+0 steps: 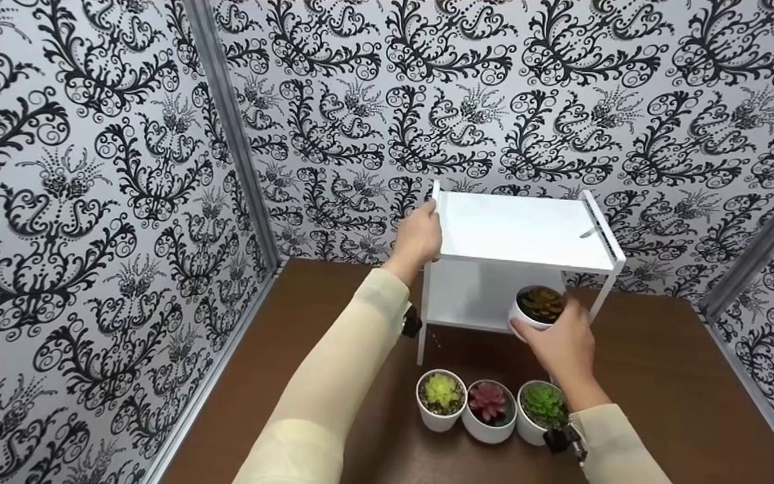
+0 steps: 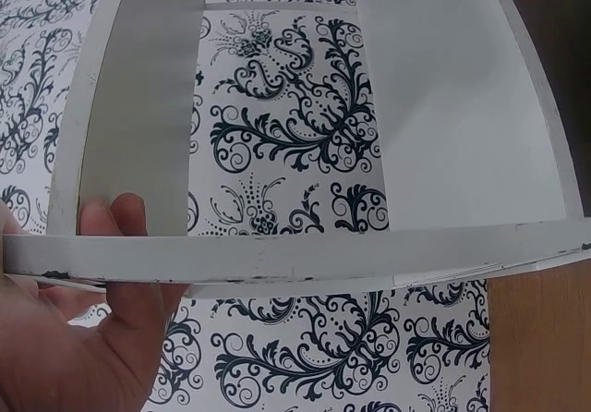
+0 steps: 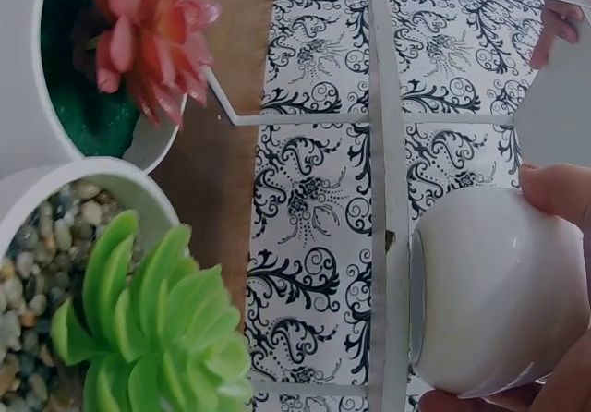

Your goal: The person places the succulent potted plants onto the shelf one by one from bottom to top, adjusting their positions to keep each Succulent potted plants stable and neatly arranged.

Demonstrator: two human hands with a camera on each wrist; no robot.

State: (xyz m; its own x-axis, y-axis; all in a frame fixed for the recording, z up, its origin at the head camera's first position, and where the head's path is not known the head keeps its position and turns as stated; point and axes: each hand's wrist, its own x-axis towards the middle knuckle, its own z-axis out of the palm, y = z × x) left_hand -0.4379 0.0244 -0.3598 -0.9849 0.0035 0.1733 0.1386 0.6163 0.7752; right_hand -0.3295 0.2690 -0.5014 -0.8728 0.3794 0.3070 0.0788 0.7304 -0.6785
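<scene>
A white two-tier shelf (image 1: 514,225) stands against the back wall. My left hand (image 1: 419,234) grips its upper left side; in the left wrist view, the fingers (image 2: 125,216) curl around the white frame bar (image 2: 305,257). My right hand (image 1: 565,339) holds a brownish-orange succulent (image 1: 541,304) in a round white pot (image 3: 499,292), at the front right of the lower tier. In the right wrist view the pot's base is close to the shelf's edge bar (image 3: 393,246); whether they touch I cannot tell.
In front of the shelf, a yellow-green succulent (image 1: 442,393), a red one (image 1: 488,402) and a green one (image 1: 543,405) stand in a row in white pots on the brown table (image 1: 333,323). Patterned walls (image 1: 333,101) enclose the left, back and right.
</scene>
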